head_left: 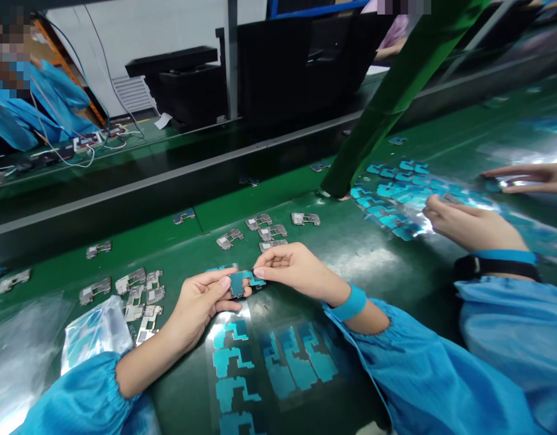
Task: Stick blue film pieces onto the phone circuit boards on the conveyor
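Between my hands is a small phone circuit board (238,285) with a bright blue film on its upper face. My left hand (200,302) grips its left end, thumb on top and fingers beneath. My right hand (295,269) pinches its right end with thumb and fingertips. Just below lies a clear sheet (235,362) carrying a column of blue die-cut films. To its right is a second sheet (299,361) of similar, darker blue films. Several bare metal-grey boards (272,232) lie beyond my right hand, and more boards (134,302) lie left of my left hand.
A clear plastic bag (97,329) lies by my left forearm. A green-wrapped post (387,115) rises from the bench. At right, a co-worker's hands (475,225) work over sheets of blue films (396,199). Spaced boards (98,249) lie on the green strip behind.
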The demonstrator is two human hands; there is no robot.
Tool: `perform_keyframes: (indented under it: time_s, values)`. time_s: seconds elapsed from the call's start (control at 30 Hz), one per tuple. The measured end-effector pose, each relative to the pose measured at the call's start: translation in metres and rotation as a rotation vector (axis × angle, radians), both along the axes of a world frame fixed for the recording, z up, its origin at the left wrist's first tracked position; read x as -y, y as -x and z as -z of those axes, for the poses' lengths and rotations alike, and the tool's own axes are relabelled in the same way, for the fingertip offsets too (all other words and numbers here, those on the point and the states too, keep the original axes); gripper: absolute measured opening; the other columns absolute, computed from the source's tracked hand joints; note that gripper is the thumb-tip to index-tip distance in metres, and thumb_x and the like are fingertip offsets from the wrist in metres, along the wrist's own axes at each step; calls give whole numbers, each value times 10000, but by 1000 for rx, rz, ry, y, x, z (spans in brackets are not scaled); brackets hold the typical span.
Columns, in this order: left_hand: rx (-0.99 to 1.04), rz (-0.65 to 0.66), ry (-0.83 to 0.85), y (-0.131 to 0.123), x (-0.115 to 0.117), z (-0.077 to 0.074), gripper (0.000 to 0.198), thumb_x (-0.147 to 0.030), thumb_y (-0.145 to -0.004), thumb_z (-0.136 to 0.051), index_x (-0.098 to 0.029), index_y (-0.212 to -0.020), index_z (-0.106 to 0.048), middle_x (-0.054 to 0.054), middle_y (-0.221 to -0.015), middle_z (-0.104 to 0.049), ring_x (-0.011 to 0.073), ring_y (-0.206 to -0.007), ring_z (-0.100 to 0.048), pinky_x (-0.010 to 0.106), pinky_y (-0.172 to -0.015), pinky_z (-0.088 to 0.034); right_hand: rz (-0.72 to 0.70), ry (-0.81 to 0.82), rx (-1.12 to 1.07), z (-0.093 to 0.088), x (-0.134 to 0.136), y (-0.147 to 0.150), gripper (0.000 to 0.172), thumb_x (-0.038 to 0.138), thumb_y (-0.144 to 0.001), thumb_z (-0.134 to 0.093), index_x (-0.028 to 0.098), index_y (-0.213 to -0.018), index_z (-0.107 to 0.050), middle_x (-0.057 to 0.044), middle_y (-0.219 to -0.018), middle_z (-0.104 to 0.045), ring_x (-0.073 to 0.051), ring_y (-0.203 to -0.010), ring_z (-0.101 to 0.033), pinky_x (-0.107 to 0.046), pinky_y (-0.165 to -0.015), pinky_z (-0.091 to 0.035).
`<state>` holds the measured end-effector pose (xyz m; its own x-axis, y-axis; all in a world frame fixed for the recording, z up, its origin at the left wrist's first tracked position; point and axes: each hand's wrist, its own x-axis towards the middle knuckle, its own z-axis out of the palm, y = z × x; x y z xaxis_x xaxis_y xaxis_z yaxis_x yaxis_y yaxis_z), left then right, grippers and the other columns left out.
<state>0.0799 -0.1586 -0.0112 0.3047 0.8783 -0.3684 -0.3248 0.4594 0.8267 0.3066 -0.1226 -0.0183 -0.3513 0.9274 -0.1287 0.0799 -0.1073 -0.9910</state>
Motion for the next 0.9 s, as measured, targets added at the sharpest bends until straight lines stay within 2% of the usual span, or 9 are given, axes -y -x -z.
perform_keyframes:
  time_s: [0.4, 0.57, 0.7, 0.8, 0.9]
  values:
    - [-55, -5, -19, -1, -1, 1, 416, -348, -782, -893, -87, -1087, -784, 158, -902, -819, 246, -837, -807, 226, -640, -663, -19, 32, -58, 5, -1, -1, 244, 403, -720, -883, 193, -767, -768, -26, -730, -767, -166, -686, -698, -328, -708, -569]
    - [-81, -35, 23, -2, -2, -5, 439, -328, -721, -933, -85, -1058, -791, 152, -885, -819, 228, -783, -800, 201, -610, -657, 26, 45, -83, 3, -1, 4, 391, 504, -616, -927, 173, -743, -762, -13, -690, -736, -161, -649, -670, -334, -705, -557]
    - [-152, -92, 148, -1, -8, -10, 425, -195, -703, -908, -101, -1097, -778, 151, -978, -821, 253, -837, -804, 223, -637, -676, 61, 47, -86, 7, -8, 8, 533, 616, -502, -933, 163, -712, -745, -10, -691, -718, -151, -643, -648, -332, -718, -543]
    - [-187, -115, 188, -2, -12, -12, 429, -107, -728, -831, -129, -1150, -758, 139, -1070, -814, 264, -874, -807, 238, -663, -685, 68, 47, -111, 12, -13, 8, 570, 624, -441, -947, 165, -706, -736, 1, -689, -707, -137, -637, -634, -317, -714, -533]
    - [-217, -133, 213, -3, -13, -13, 447, -78, -714, -803, -146, -1152, -750, 125, -1068, -817, 297, -900, -807, 251, -657, -691, 48, 53, -152, 16, -15, 9, 582, 601, -396, -965, 167, -712, -739, 8, -694, -708, -136, -643, -640, -316, -724, -533]
